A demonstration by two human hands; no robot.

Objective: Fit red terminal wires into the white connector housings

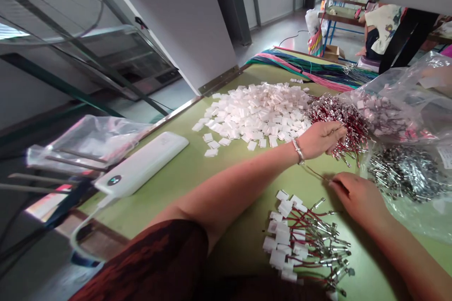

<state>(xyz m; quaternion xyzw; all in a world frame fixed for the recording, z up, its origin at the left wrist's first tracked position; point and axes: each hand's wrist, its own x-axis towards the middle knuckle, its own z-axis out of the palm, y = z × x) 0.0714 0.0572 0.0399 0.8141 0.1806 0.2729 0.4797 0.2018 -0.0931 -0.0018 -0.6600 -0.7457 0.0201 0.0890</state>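
My left hand [322, 139], a bracelet at its wrist, reaches to the near edge of a pile of short red wires with metal ends [349, 127]. Its fingers are pressed together; what they hold, if anything, I cannot make out. Closer to me, my right hand [362, 197] pinches the end of a thin wire [316, 172] that slants up toward my left wrist. Below both hands lie several red wires with white plastic housings [282, 233] at one end and silvery metal ends [332, 240] at the other.
A heap of white housings [259, 110] covers the green table's [208, 169] far part. A white power bank [144, 164] with a cable lies left. Plastic bags [409, 94] and metal parts [409, 171] lie right. Long coloured wires [303, 68] stretch along the back; a person sits beyond.
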